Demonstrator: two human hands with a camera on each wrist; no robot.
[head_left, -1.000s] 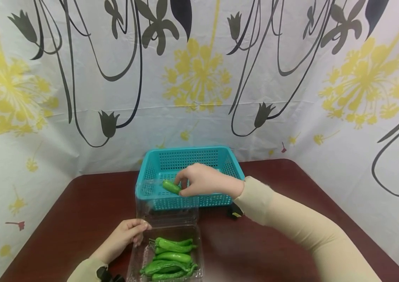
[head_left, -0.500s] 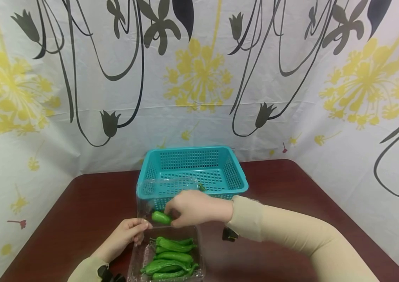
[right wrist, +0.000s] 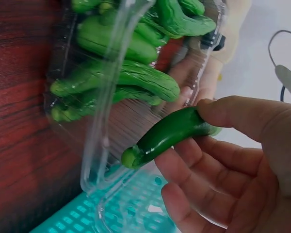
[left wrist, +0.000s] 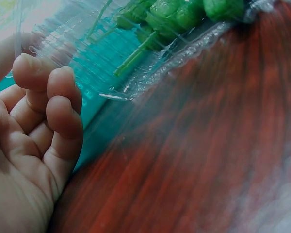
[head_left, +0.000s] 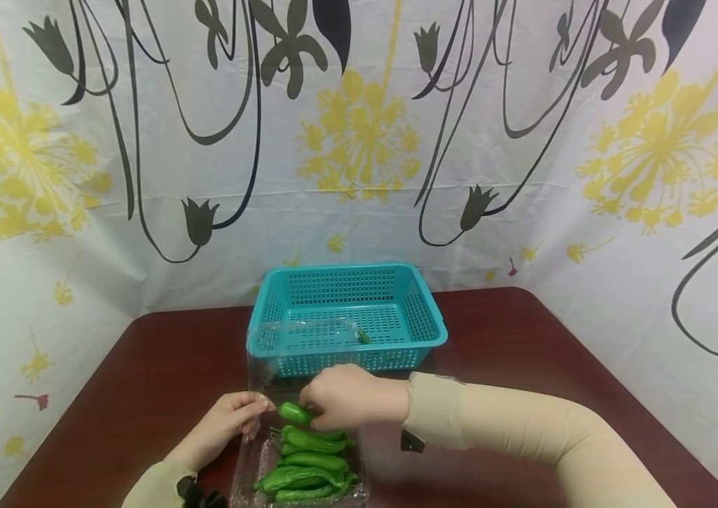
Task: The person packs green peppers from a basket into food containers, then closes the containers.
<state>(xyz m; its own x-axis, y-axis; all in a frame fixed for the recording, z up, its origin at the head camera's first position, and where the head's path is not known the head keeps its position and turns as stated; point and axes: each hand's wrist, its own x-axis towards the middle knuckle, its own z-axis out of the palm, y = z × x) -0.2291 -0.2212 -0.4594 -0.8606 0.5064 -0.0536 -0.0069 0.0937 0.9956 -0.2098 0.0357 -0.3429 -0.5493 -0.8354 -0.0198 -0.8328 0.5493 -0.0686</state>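
My right hand (head_left: 349, 396) pinches a green pepper (right wrist: 167, 133) between thumb and fingers, above the far end of a clear plastic container (head_left: 362, 487). Several green peppers (head_left: 311, 463) lie side by side in that container, below the hand. With thumb and fingers my left hand (head_left: 226, 423) grips the container's far left corner. In the left wrist view, the curled fingertips (left wrist: 63, 114) show beside the clear plastic, and pepper stems (left wrist: 136, 56) are visible through its wall. The container's raised lid (head_left: 302, 339) leans toward the basket.
Behind the lid stands a turquoise perforated basket (head_left: 397, 271), with a green piece (head_left: 364, 336) inside near its front wall. A dark red table (head_left: 499, 339) lies beneath everything. Patterned white cloth (head_left: 359, 233) hangs at the back and sides.
My right hand has come down and toward me from over the basket's front to the container, carrying the pepper. The left hand has stayed at the container's corner.
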